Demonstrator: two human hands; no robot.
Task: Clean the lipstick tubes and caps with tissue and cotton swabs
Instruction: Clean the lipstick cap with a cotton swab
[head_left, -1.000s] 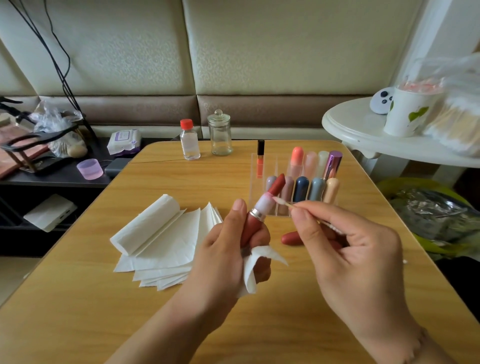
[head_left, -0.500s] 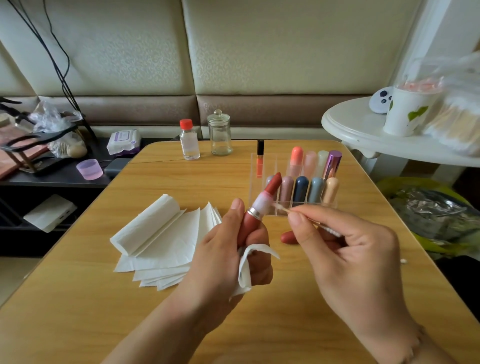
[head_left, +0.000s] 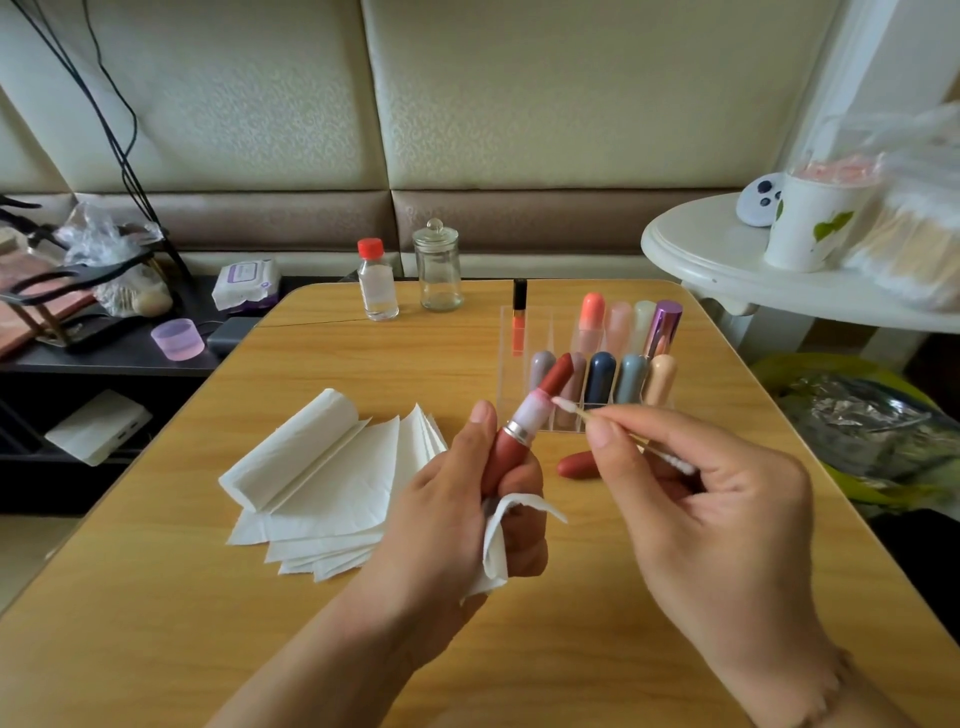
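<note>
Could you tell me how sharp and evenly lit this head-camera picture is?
Head view: soft, even daylight, faint shadows; the lipstick and cotton swab read clearly; wide-angle bending at the edges; the plastic bag at right is bright and blurred.

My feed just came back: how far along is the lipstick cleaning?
Done: can't tell which capsule-shaped capped lipsticks in the clear acrylic organizer are cleaned. In hand: left hand grips the open brick-red lipstick tube with a white tissue scrap; right hand pinches a wooden cotton swab against its frosted collar. Left: its brick-red cap lies on the table.
</note>
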